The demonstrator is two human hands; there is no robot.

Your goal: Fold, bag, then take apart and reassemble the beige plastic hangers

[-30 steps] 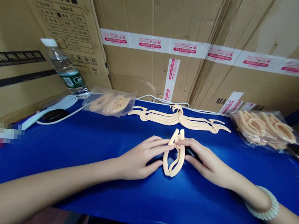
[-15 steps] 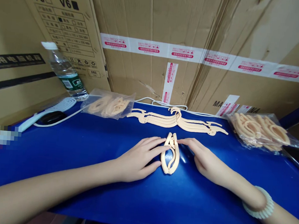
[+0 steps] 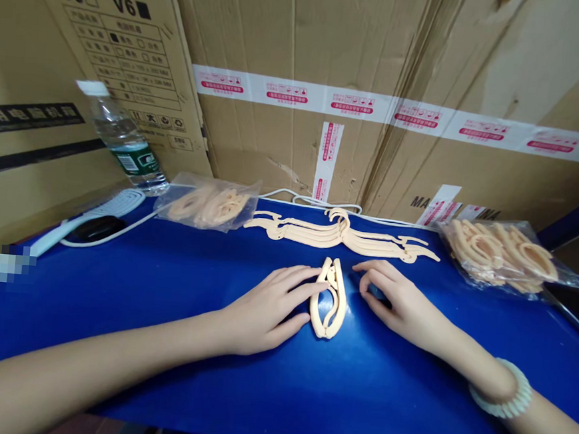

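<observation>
Folded hanger (image 3: 342,307), pale peach, lay flat on the blue tabletop (image 3: 275,396), in front of me and between my two hands. Long axis ran away from me, toward the cartons (image 3: 270,142): rounded joint at the near end, the two limb tips at the far end, close together but apart. Curved hook piece sat inside the loop.

Left hand (image 3: 267,305) was the nearer one, in contact. Hanger lay just off its fingertips, to the right. Fingers half bent and loosely spread, the tips over the left limb near its far end; thumb low, against or just beside that limb's outer edge. Could not tell whether this was a pinch or only a light rest.

Right hand (image 3: 396,299): nothing in it. Loosely curled, forefinger reaching out toward the limb tips, thumb well clear of it. Hanger lay to its left across a small gap, not touching. The relation that mattered: the right limb faced this hand side-on, its long axis crossing the line of the forefinger.

Beyond the hanger, unfolded hangers (image 3: 313,234) lay crosswise, side to side, roughly square to the folded one
</observation>
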